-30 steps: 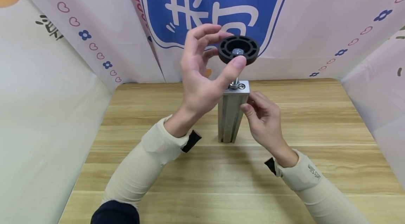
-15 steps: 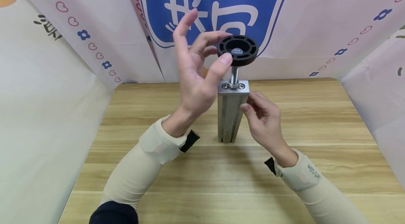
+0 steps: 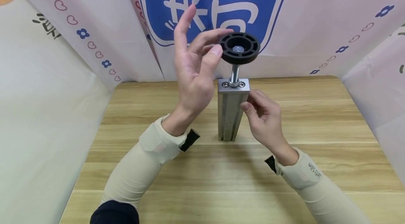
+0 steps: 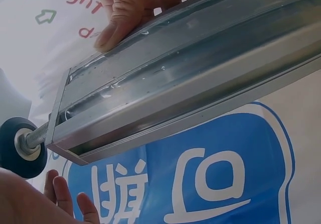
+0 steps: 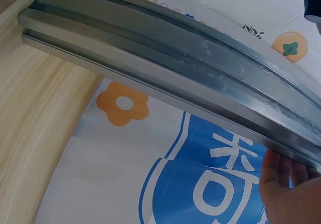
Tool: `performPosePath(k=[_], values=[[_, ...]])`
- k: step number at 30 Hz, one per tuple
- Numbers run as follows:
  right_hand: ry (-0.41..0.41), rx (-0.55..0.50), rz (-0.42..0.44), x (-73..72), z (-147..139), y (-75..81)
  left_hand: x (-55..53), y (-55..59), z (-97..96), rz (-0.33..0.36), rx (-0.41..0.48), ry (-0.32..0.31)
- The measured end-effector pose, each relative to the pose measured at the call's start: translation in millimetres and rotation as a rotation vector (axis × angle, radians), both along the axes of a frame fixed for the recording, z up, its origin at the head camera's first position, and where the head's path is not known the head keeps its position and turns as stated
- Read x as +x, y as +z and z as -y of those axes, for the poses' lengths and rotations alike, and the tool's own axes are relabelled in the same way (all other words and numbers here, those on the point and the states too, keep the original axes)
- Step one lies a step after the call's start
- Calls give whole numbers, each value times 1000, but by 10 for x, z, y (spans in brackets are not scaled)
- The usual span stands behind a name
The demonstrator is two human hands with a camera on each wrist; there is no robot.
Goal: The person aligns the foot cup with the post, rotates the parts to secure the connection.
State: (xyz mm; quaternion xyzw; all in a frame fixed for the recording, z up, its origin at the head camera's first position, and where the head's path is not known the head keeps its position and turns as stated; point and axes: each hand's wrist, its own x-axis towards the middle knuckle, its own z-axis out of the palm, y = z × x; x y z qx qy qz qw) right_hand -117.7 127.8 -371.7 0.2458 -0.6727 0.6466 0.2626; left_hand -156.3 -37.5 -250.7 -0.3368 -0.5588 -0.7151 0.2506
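Note:
A grey aluminium profile point(image 3: 230, 115) stands upright on the table in the head view, with a screwed end plate point(image 3: 222, 90) on top. From that plate rises a threaded stem point(image 3: 234, 72) with a nut at its base, topped by a round black levelling foot point(image 3: 253, 53). My left hand point(image 3: 194, 76) has its thumb and a finger at the foot's left and back rim, one finger raised away. The right hand point(image 3: 265, 122) grips the profile's right side near the top, its thumb on the front edge and its other fingers partly hidden behind.
The wooden table point(image 3: 300, 129) carries the profile. White printed cloth point(image 3: 316, 23) with a blue sign panel point(image 3: 152, 2) hangs close behind, and more cloth encloses the left and right sides. Black wrist cameras point(image 3: 190, 140) project from both cuffs.
My left thumb has slid leftward across the black foot to its left rim, and one left finger has lifted upward. The right hand keeps its grip, and the profile stays in place.

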Motion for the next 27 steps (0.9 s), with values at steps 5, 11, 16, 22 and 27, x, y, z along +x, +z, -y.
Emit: performPosePath(k=[5,11,16,22,27], values=[[1,0,-5,-5,-2,-4,5,-4,6,18,32,-6],[4,1,1,-2,-1,3,16,-1,7,16,8,38],[11,-4,5,-1,3,7,61,16,-8,1,-22,72],[28,-29,-1,-11,-2,-4,84,43,-45,-28,-156,106],[30,-30,-7,-16,-6,-16,69,41,-58,-42,-191,129]])
